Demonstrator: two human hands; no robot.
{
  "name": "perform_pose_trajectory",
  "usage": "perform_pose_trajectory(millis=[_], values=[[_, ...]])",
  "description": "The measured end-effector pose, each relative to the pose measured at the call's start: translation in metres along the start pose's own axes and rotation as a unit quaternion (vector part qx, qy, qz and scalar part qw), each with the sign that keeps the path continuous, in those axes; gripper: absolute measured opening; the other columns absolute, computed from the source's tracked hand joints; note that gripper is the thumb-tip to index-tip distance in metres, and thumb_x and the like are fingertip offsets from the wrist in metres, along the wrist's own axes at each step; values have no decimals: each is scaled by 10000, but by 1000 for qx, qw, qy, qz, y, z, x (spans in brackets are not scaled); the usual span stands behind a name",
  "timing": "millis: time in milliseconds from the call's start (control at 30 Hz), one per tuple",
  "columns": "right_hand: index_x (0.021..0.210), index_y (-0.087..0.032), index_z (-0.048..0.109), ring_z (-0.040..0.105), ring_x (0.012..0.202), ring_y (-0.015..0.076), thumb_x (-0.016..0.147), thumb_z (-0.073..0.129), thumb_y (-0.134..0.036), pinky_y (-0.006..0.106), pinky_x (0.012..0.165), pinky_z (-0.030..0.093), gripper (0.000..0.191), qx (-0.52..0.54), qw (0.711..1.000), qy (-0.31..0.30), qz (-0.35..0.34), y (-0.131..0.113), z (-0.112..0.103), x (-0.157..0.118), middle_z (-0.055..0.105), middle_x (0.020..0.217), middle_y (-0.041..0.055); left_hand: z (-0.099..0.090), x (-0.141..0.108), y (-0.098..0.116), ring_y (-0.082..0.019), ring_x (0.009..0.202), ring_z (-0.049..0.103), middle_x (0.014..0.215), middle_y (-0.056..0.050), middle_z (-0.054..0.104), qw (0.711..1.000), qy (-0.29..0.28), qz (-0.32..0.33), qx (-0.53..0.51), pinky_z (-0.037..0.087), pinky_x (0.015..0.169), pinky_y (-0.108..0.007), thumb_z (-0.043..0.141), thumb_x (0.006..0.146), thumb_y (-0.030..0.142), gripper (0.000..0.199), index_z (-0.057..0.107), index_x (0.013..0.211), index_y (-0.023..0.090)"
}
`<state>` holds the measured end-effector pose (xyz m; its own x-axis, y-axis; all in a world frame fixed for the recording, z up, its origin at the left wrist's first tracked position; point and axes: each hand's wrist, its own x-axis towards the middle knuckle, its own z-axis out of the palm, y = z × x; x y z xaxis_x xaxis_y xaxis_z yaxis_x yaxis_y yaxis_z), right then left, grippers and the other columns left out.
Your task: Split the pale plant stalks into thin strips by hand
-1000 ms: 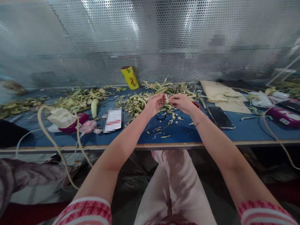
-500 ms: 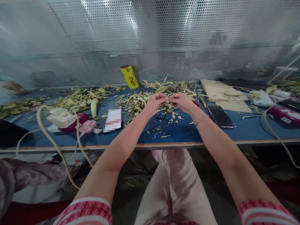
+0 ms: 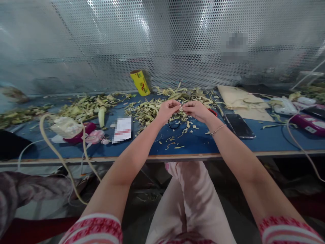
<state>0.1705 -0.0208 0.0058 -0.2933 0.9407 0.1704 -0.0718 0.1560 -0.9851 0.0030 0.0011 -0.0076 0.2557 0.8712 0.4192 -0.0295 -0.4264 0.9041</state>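
Observation:
My left hand (image 3: 168, 110) and my right hand (image 3: 195, 110) meet fingertip to fingertip over a heap of dry, pale green plant strips (image 3: 149, 112). Both are closed in a pinch, thumbs against forefingers. A tiny whitish bit shows between them; it is too small to name. Just below the fingers lies a thin black ring (image 3: 174, 125) on the blue table (image 3: 162, 147). Small scraps are scattered in front of it. A red curved object (image 3: 212, 112) shows beside my right wrist, partly hidden.
A yellow tube (image 3: 140, 83) leans at the perforated metal wall (image 3: 162, 44). A phone (image 3: 239, 125) and brown cardboard (image 3: 241, 98) lie on the right. On the left are a printed packet (image 3: 122, 130), a looping hose (image 3: 59, 157) and more plant heaps. A person's patterned trouser leg (image 3: 33, 191) shows lower left.
My hands stay almost in place, with only slight finger movement. The whitish bit between the fingertips shows a little more clearly now. Nothing else has visibly moved.

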Motion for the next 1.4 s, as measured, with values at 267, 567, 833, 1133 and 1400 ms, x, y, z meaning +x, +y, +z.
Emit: perform_pose_trajectory(millis=[267,567,833,1133,1400], values=[[701,-114,658,488,549,53,609,772,-219,200,528,368,180,10,1000,4,-5,2,-3,2,568,565,-22,-2,0,1,-110,653,600,702,-27,668,997,-27,51,48,499,679,-267,698,689,327,224,677,802,135],[691,-136,619,509,579,56,672,723,-176,204,589,420,113,28,1000,4,-11,-3,-1,-1,567,602,-26,-1,-1,5,-121,692,611,753,-43,698,999,-13,34,22,490,720,-271,760,619,289,222,723,788,149],[695,-126,613,509,568,44,686,702,-131,181,571,426,90,53,999,-11,8,-6,0,-4,563,598,-31,-1,-5,11,-118,679,592,734,-34,683,999,-23,32,15,477,707,-265,768,624,309,223,715,772,150],[746,-96,639,542,532,46,674,703,-92,155,533,459,96,83,988,-100,86,-14,-15,-9,591,573,-12,-4,-12,32,-126,760,593,823,-46,663,988,-106,96,64,471,739,-270,782,626,346,226,731,771,180],[764,-94,658,566,529,49,650,705,-60,142,535,492,127,96,981,-125,113,-9,-20,-6,618,593,1,-2,-11,23,-101,675,584,722,-25,647,990,-123,63,-2,477,658,-244,784,621,382,240,714,714,173]])
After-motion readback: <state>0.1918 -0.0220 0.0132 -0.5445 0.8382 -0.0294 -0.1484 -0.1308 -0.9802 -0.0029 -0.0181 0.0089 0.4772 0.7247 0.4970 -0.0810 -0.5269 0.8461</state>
